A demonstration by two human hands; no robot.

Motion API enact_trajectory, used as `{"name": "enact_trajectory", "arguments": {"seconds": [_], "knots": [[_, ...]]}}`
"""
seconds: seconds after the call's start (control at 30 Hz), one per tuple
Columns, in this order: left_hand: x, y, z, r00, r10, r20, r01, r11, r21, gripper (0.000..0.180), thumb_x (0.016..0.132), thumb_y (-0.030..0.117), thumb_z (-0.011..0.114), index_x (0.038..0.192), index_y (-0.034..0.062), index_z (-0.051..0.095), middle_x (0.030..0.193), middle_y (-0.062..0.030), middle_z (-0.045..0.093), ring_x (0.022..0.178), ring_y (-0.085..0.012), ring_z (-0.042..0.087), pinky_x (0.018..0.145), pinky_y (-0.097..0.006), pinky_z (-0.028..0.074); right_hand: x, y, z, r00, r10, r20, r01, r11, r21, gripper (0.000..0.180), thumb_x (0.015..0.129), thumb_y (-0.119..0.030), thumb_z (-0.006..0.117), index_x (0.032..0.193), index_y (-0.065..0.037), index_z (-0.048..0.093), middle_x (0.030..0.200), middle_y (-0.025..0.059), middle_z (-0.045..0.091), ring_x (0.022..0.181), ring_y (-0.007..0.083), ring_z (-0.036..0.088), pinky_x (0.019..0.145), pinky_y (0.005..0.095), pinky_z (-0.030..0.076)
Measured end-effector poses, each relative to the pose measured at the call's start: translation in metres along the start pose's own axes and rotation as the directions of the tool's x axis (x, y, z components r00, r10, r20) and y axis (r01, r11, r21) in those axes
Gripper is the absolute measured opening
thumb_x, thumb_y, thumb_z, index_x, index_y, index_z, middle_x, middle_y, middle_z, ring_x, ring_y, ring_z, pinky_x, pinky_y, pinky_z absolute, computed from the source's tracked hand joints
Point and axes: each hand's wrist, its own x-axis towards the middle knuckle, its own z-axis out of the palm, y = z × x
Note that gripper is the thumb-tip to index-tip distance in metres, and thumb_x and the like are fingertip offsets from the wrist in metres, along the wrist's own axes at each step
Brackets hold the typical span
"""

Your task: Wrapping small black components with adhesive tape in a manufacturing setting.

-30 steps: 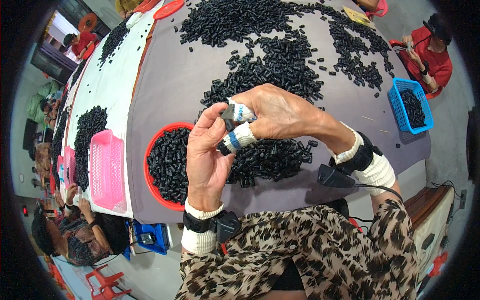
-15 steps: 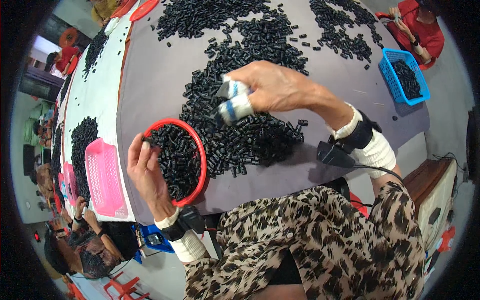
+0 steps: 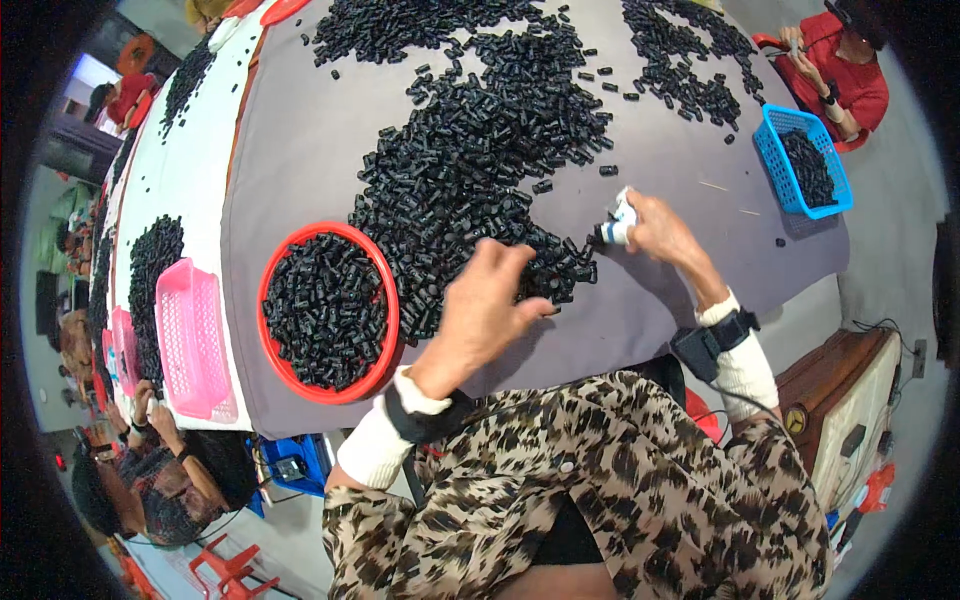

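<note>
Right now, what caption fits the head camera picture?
Left hand reaches into black plastic pieces beside a red bowl; right hand pinches one.

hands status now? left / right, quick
Left hand: open, fingers spread over the black parts, holding nothing visible.
Right hand: closed, taped fingers pinching at the pile's edge; what it holds cannot be told.

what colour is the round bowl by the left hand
Red: the round plastic bowl holding small black cylindrical pieces, seen best in the head view.
</note>
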Motion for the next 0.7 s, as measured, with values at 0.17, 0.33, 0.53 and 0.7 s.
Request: {"name": "enact_trajectory", "arguments": {"seconds": [0.17, 0.33, 0.53, 0.7], "knots": [[0.011, -0.002, 0.037, 1.0, 0.011, -0.003, -0.011, 0.992, 0.125, 0.035, 0.069, 0.012, 0.068, 0.1, 0.0048, 0.052, 0.093, -0.0126, 0.047, 0.079, -0.0317, 0.055, 0.062, -0.04, 0.047, -0.012, -0.017, 0.03, 0.994, 0.1, 0.031, -0.105, 0.953, 0.285, 0.014, 0.072, -0.008, 0.052, 0.081, 0.002, 0.049, 0.059, 0.0116, 0.056, 0.048, 0.0198, 0.057, 0.043, 0.0333, 0.042], [0.017, -0.031, 0.038, 0.986, -0.008, -0.167, 0.009, 1.0, 0.002, 0.019, 0.072, 0.003, 0.062, 0.09, 0.0029, 0.055, 0.083, -0.014, 0.048, 0.071, -0.0327, 0.054, 0.063, -0.04, 0.046, 0.016, -0.032, 0.068, 0.995, 0.074, 0.063, -0.095, 0.882, 0.462, 0.011, 0.077, -0.011, 0.05, 0.082, -0.001, 0.05, 0.057, 0.0056, 0.05, 0.037, 0.0133, 0.043, 0.034, 0.0295, 0.033], [0.023, -0.048, 0.003, 0.933, -0.217, -0.287, 0.121, 0.94, -0.318, 0.015, 0.076, 0.006, 0.062, 0.09, 0.0022, 0.062, 0.076, -0.0075, 0.059, 0.064, -0.0151, 0.056, 0.058, -0.027, 0.045, 0.047, -0.083, 0.076, 0.988, -0.074, 0.136, -0.032, 0.763, 0.646, 0.014, 0.075, -0.013, 0.049, 0.085, -0.003, 0.052, 0.059, 0.0053, 0.052, 0.037, 0.0112, 0.041, 0.032, 0.0253, 0.03], [0.015, -0.065, -0.052, 0.855, -0.515, -0.063, 0.07, 0.235, -0.97, 0.015, 0.082, 0.006, 0.059, 0.096, -0.0006, 0.06, 0.079, -0.0037, 0.06, 0.067, -0.01, 0.057, 0.059, -0.022, 0.048, 0.059, -0.123, 0.058, 0.977, -0.187, 0.105, 0.119, 0.882, 0.456, 0.018, 0.074, -0.014, 0.051, 0.086, -0.001, 0.054, 0.06, 0.0064, 0.054, 0.042, 0.0133, 0.047, 0.036, 0.0278, 0.035]]}}
